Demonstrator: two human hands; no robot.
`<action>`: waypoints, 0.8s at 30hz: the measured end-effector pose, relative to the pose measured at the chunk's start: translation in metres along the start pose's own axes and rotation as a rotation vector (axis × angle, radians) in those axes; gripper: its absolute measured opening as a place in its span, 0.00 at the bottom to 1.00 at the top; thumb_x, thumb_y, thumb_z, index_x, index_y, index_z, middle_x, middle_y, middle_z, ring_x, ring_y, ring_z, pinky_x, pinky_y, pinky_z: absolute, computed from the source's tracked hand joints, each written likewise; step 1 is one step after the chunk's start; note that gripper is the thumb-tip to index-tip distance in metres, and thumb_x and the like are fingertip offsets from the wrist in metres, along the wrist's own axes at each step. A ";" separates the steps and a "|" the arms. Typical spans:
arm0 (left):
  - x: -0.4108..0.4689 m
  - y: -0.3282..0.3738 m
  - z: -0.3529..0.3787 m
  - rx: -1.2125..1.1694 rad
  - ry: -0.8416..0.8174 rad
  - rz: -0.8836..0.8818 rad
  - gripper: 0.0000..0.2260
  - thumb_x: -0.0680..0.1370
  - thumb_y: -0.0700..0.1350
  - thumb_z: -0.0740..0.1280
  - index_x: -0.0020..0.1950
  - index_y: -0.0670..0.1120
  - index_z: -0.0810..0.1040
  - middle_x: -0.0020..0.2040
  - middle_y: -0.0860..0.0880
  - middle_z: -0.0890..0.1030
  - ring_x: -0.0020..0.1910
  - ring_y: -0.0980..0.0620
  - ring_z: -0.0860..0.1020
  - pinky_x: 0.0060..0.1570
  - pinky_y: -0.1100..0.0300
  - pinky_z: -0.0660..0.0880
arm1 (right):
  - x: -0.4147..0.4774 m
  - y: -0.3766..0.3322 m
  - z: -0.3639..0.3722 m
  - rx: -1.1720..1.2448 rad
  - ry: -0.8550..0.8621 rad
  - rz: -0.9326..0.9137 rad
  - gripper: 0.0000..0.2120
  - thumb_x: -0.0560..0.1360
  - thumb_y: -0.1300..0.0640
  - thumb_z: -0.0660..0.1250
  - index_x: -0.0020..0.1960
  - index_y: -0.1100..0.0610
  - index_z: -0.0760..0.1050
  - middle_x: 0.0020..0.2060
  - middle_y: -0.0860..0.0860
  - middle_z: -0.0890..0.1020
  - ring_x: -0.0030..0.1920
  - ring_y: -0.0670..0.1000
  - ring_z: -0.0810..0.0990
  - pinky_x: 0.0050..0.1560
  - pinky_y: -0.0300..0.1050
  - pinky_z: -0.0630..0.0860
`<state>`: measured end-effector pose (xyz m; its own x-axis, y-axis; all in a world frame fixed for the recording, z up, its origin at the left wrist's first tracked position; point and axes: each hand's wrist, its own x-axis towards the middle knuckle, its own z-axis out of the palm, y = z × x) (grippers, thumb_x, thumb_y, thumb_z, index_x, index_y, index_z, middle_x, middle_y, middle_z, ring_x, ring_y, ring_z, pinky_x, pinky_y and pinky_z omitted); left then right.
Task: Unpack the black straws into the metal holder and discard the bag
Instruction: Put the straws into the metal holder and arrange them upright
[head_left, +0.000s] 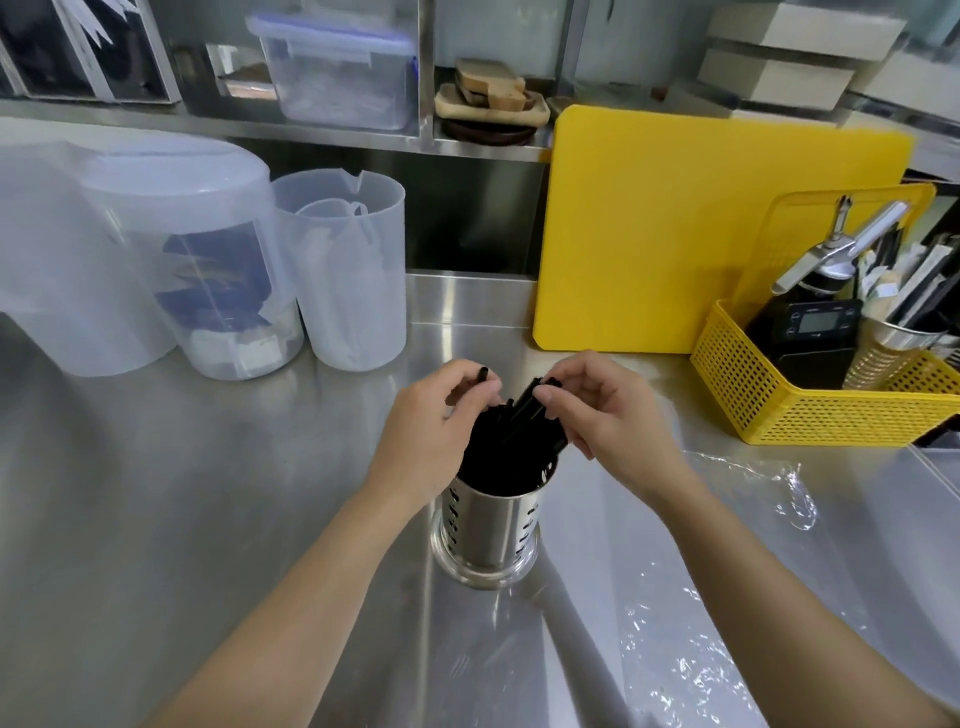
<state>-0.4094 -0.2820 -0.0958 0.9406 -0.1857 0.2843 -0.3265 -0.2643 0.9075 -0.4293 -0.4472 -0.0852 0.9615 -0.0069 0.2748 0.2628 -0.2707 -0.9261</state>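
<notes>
The black straws (501, 460) are standing bunched in the metal holder (488, 525), their tops sticking up above its rim and some leaning off upright. Both hands are working just above the holder. The left hand (428, 423) is curling over the left side of the bunch and pinching the top of a single straw between thumb and fingertips. The right hand (608, 410) is pinching the tops of a few leaning straws above the holder's right side, its other fingers loosely bent.

The straws are looking light, thin and smooth. They are probably stiff enough lengthwise to drop straight in, but likely to slide past one another and to dent under a hard squeeze. A light pinch near the tops, as both hands are using, is looking like the right hold for nudging them upright.

The holder, slotted steel on a wide foot, is looking steady enough to need no bracing.

The clear bag (769, 493) is lying crumpled on the counter (208, 493), to the right of the holder and nearer the person. No straws are showing inside it. It is looking like thin, limp, slippery film, so it is probably best scrunched into a fist rather than lifted by one edge.
</notes>
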 end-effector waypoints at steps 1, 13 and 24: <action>0.004 0.002 -0.002 -0.040 0.028 0.013 0.07 0.77 0.43 0.63 0.40 0.51 0.76 0.37 0.54 0.81 0.38 0.63 0.78 0.42 0.72 0.72 | 0.005 -0.006 -0.003 -0.034 0.007 -0.031 0.07 0.73 0.65 0.68 0.39 0.55 0.74 0.27 0.52 0.75 0.22 0.42 0.70 0.24 0.31 0.65; 0.047 0.012 -0.025 -0.681 0.469 -0.274 0.11 0.81 0.41 0.54 0.41 0.45 0.71 0.38 0.47 0.77 0.34 0.54 0.77 0.40 0.56 0.81 | 0.032 -0.056 -0.031 -0.023 0.399 -0.388 0.07 0.75 0.60 0.64 0.42 0.50 0.72 0.27 0.43 0.78 0.24 0.44 0.73 0.23 0.37 0.69; 0.060 0.054 -0.013 -0.456 0.059 0.075 0.08 0.80 0.45 0.57 0.47 0.49 0.75 0.35 0.48 0.82 0.32 0.56 0.80 0.37 0.64 0.79 | 0.036 -0.073 -0.029 -0.088 0.094 -0.324 0.04 0.69 0.59 0.67 0.38 0.52 0.74 0.24 0.45 0.75 0.23 0.42 0.69 0.25 0.31 0.64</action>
<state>-0.3690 -0.2954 -0.0261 0.9239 -0.1307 0.3597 -0.3321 0.1934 0.9232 -0.4160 -0.4554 -0.0002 0.8163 0.0054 0.5777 0.5415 -0.3555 -0.7618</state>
